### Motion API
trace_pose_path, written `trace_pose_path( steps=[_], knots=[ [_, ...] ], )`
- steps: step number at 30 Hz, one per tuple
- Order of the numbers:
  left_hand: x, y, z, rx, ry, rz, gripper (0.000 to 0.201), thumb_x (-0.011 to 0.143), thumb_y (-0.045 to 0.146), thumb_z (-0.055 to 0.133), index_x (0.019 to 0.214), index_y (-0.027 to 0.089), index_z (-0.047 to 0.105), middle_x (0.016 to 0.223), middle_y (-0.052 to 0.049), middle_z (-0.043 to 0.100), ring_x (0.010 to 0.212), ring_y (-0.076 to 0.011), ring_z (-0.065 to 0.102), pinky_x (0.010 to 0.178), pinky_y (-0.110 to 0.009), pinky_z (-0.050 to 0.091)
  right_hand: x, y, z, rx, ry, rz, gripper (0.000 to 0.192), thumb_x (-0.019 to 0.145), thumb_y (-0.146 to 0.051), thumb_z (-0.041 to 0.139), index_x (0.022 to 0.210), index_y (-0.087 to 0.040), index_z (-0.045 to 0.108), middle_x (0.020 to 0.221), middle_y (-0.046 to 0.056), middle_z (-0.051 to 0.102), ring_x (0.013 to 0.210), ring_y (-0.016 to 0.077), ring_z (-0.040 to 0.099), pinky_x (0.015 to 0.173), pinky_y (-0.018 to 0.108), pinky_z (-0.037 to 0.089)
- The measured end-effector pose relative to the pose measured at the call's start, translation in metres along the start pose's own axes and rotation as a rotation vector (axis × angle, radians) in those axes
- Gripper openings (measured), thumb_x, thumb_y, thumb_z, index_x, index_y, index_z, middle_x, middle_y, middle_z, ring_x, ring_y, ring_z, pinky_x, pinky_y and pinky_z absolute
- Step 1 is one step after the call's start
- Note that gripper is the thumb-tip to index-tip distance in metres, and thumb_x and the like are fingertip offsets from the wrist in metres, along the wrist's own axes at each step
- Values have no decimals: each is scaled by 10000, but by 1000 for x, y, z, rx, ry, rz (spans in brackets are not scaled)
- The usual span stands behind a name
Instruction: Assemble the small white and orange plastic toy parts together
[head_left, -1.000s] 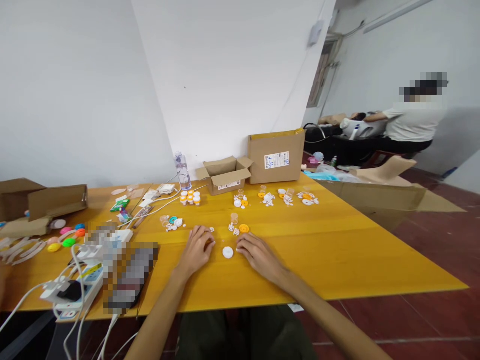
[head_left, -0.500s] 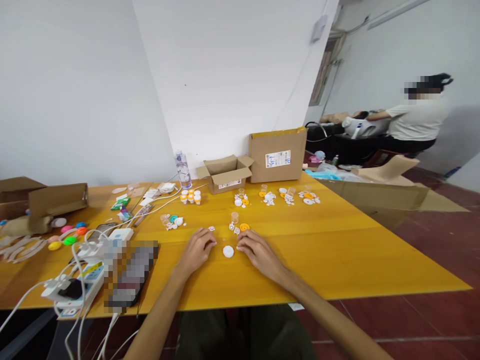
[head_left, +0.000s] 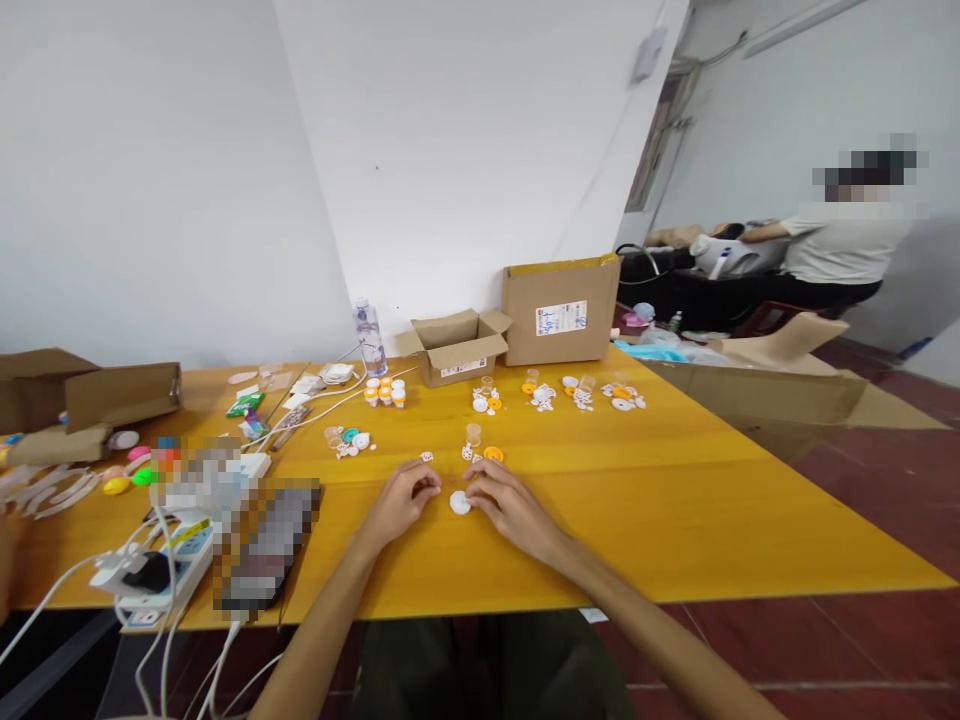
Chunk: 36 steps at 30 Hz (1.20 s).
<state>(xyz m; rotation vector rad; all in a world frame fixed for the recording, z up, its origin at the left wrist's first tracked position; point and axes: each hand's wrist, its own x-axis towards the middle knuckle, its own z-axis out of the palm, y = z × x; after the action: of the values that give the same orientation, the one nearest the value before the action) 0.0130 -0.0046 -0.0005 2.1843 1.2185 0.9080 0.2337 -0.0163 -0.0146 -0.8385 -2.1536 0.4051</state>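
Note:
A round white plastic disc (head_left: 457,504) lies flat on the table between my hands. My right hand (head_left: 514,508) has its fingertips at the disc's right edge, thumb and fingers drawn together. On the other side, my left hand (head_left: 397,503) rests on the table with its fingers curled into a pinch, apart from the disc. What either pinch holds, if anything, is too small to see. Just beyond the hands are a small white openwork piece (head_left: 427,456), more white pieces (head_left: 468,453), an orange ring (head_left: 493,454) and a small clear cup (head_left: 473,434).
Farther back lie several clusters of small parts (head_left: 541,396) and a group of orange-and-white assembled pieces (head_left: 385,392). An open carton (head_left: 461,350), a larger box (head_left: 559,312) and a bottle (head_left: 370,338) stand behind. Power strips (head_left: 184,560), cables and a phone (head_left: 270,545) occupy the left.
My right hand has moved left, bringing its fingertips to the white disc's edge. My left hand has stayed nearly in place, and the view has shifted slightly.

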Motion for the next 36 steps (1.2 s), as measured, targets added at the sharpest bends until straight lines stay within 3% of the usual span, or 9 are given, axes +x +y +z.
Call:
trace_pose_path(
  steps=[9, 18, 25, 36],
  knots=[
    [1, 2, 3, -173, -54, -45, 131, 846, 247, 590, 779, 192, 688, 738, -20, 667, 718, -164, 576, 702, -275, 451, 2, -1, -1, -64, -45, -34, 234, 923, -78, 474, 829, -209, 644, 1049, 69, 638, 993, 181, 621, 873, 303, 512],
    [1, 2, 5, -3, -40, 31, 141, 867, 195, 567, 785, 216, 680, 807, -33, 667, 856, -202, 593, 829, -337, 467, 4, -1, -2, -99, -65, -41, 246, 906, -56, 487, 823, -214, 655, 1042, 64, 637, 969, 174, 625, 861, 299, 512],
    [-4, 7, 6, 77, -41, 136, 135, 850, 254, 624, 978, 231, 661, 1027, -57, 618, 1006, -224, 561, 948, -394, 439, 5, 0, -1, -62, -74, -21, 237, 912, -70, 477, 838, -216, 649, 1057, 61, 627, 992, 175, 612, 878, 310, 512],
    [-3, 17, 9, 168, -105, 139, 133, 847, 351, 657, 919, 240, 652, 1026, -48, 606, 998, -236, 516, 909, -392, 407, 5, 0, 0, -65, -86, -11, 230, 911, -78, 491, 847, -214, 666, 1049, 61, 630, 991, 177, 613, 875, 303, 509]
  ],
)
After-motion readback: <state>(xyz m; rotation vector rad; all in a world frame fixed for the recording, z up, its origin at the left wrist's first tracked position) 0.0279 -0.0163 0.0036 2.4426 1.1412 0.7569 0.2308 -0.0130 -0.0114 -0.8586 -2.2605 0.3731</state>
